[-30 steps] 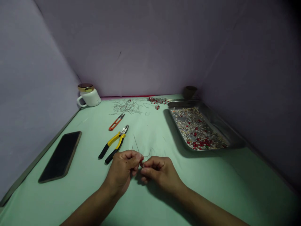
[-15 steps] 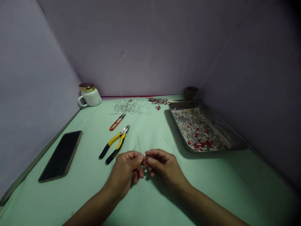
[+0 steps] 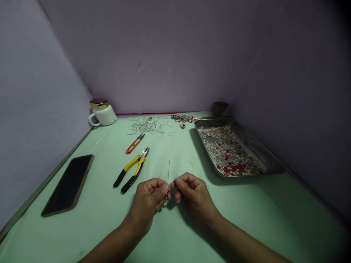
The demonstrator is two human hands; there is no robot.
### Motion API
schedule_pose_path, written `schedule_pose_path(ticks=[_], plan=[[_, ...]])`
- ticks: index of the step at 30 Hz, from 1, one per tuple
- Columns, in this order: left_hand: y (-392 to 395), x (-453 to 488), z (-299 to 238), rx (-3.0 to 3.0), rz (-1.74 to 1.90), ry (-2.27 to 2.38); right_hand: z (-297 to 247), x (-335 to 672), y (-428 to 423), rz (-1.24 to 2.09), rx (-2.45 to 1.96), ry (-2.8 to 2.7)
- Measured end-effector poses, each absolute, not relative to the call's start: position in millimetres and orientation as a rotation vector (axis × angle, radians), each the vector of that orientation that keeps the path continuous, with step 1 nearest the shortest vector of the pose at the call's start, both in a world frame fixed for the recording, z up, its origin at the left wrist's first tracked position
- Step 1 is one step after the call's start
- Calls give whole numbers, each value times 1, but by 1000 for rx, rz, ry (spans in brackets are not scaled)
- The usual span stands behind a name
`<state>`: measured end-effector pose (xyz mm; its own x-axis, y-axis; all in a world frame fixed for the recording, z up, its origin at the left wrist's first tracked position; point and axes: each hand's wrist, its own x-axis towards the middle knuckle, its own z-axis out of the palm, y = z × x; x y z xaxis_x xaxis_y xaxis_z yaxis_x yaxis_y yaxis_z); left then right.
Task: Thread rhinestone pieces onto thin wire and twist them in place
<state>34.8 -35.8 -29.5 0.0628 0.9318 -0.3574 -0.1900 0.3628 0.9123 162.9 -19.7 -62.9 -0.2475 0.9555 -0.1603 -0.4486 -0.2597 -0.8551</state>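
Observation:
My left hand (image 3: 148, 199) and my right hand (image 3: 192, 193) meet fingertip to fingertip low in the middle of the green table (image 3: 109, 226). Both pinch a thin wire (image 3: 168, 171) that sticks up and away from the fingers. A few small beads (image 3: 165, 201) hang on the wire just below my left thumb. The yellow-handled pliers (image 3: 131, 170) lie a short way to the left of my left hand, untouched.
Orange thread snips (image 3: 135, 143) lie beyond the pliers. A metal tray (image 3: 257, 148) of white and red beads stands at the right. A tangle of cut wires (image 3: 149, 125) and loose red beads (image 3: 183, 118) lie at the back, a lidded white mug (image 3: 102, 112) back left, a dark phone (image 3: 68, 184) at left.
The wire end has swung from leaning left to nearly upright. The beads have dropped below my left thumb, and both hands have shifted slightly right.

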Motion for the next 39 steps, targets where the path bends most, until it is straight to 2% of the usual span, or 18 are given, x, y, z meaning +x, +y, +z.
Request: schedule_pose_path(ticks=[8,12,17,20,29,35,39], plan=[[-41,30,-32,812,888,968,-53,170,-13,1926,-754,-681],[-44,29,-34,821,769,829,-52,175,-12,2106,-702,-938],[-45,28,-35,864,658,805,-56,176,-14,2001,-598,-1149],[-44,28,-34,903,615,849,-57,176,-16,2065,-599,-1134],[-46,30,-32,1081,697,952,-56,171,-18,2188,-638,-958],[-41,34,-40,878,960,1164,-56,168,-6,2021,-684,-592],[-37,34,-40,773,1041,1219,-57,167,-8,2001,-720,-644]])
